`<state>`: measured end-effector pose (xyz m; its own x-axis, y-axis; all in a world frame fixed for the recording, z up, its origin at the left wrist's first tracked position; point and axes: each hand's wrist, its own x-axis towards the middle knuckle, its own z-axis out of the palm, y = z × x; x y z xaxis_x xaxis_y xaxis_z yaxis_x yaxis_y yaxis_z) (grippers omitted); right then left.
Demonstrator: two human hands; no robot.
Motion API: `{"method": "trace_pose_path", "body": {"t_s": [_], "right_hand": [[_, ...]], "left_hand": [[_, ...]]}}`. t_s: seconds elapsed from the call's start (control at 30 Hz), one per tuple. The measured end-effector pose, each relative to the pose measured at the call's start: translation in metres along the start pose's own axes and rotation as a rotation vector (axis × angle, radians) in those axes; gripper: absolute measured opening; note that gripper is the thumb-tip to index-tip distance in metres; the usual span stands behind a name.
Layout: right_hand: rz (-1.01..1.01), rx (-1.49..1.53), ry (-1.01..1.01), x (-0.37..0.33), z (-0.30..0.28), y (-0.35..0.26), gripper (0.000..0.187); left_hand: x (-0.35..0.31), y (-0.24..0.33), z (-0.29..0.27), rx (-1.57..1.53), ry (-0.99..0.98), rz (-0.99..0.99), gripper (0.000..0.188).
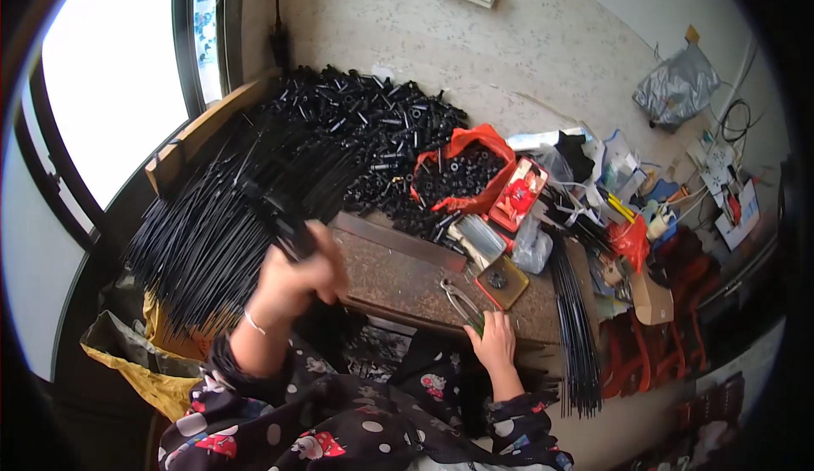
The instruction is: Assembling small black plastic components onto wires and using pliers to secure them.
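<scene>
My left hand [301, 280], smeared by motion, is raised at the near side of a heap of long thin black rods [212, 208]. Its fingers are closed round a dark black piece [288, 229], too blurred to make out its exact kind. At the table's front edge my right hand [496, 344] grips the green handle of a pair of pincers [462, 301]. The jaws of the pincers lie on the brown tabletop [386, 280] and point away to the left. Beside them stands a shallow tin [509, 280] with a dark round part in it.
A big pile of short black tubular parts [373, 119] covers the back. A red bag [483, 140] holds small black rings. A metal strip [398, 240] crosses the tabletop. To the right lie a red phone [519, 193], a clear bag [532, 246] and a hanging rod bundle [577, 344].
</scene>
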<state>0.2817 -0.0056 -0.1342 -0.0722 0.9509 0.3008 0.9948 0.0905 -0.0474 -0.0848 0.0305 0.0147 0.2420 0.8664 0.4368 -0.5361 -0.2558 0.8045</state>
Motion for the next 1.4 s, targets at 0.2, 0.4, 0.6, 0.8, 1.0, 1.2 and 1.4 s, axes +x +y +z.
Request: {"method": "trace_pose_path", "body": {"t_s": [0.2, 0.4, 0.6, 0.8, 1.0, 1.2, 1.4], "right_hand": [[-0.138, 0.737, 0.023, 0.002, -0.039, -0.008, 0.057], [-0.475, 2.377, 0.558, 0.001, -0.143, -0.027, 0.048], [-0.01, 1.561, 1.162, 0.013, -0.183, -0.079, 0.041], [0.071, 1.523, 0.917, 0.021, -0.148, -0.136, 0.042], [0.098, 1.752, 0.082, 0.015, -0.135, -0.108, 0.025], [0.091, 1.912, -0.251, 0.033, -0.138, -0.092, 0.024], [-0.046, 1.951, -0.009, 0.034, -0.122, -0.11, 0.02]], "left_hand": [[0.013, 0.02, -0.01, -1.071, 0.117, 0.299, 0.025], [-0.042, -0.096, 0.013, -0.898, 0.447, -0.051, 0.026], [-0.121, -0.23, 0.009, -0.954, 0.515, -1.063, 0.017], [-0.168, -0.316, -0.035, -0.184, 0.196, -1.588, 0.036], [-0.076, -0.196, 0.006, 1.363, -0.566, -0.667, 0.038], [0.0, -0.072, 0.073, 0.272, -0.2, 0.024, 0.019], [-0.013, -0.051, 0.089, 0.664, -0.151, 0.037, 0.009]]}}
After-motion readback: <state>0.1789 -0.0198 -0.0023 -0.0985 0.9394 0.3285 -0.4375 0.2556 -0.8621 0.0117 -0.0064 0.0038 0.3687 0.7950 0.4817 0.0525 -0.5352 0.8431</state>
